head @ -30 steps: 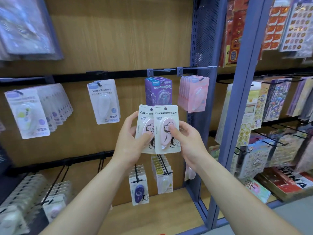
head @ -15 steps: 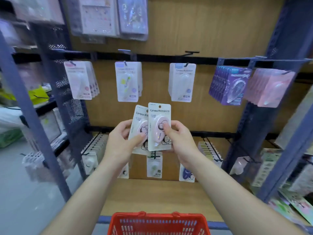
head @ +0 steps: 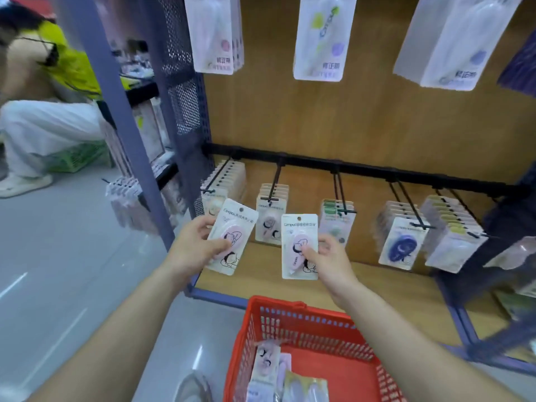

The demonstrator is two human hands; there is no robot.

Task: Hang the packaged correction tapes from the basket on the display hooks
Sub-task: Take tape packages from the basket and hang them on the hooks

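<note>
Left hand pinches one pink correction-tape pack, thumb on the blister, card tilted right. Right hand pinches a second pack, upright, just left of its fingers. Head view only. Matching stock hangs on a black hook above and between both hands; red basket sits below the wrists with more packs inside.

Risk, judged: the punch hole is small, so a tilted card could miss the hook or snag, and a loose pinch could drop it.

Packs: white card, pink dispenser, cartoon print.
</note>
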